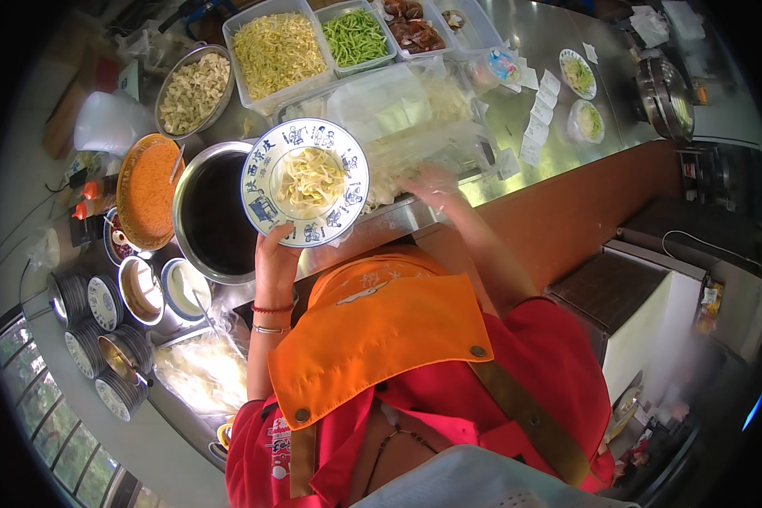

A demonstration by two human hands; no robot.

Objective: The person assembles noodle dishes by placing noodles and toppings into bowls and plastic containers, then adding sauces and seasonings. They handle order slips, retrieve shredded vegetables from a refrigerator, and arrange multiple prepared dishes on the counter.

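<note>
My left hand (pixel 276 261) grips the near rim of a white plate (pixel 353 161) with blue printed figures, thumb on top. A small heap of pale bean sprouts (pixel 311 179) lies in the middle of the plate, which is held above the counter. My right hand (pixel 432 184), in a clear plastic glove, reaches to the near edge of a wide clear tray (pixel 493 152). Pale strips (pixel 387 182), partly under plastic film, lie beside its fingertips. The glove and blur hide how those fingers are bent.
Behind the plate stand tubs of bean sprouts (pixel 278 52), green vegetable strips (pixel 353 39) and brown pieces (pixel 415 35). Leftward are a bowl of pale chunks (pixel 195 91), orange sauce (pixel 148 190), a dark-filled pot (pixel 216 212) and stacked plates (pixel 85 349). Paper slips (pixel 540 114) lie right.
</note>
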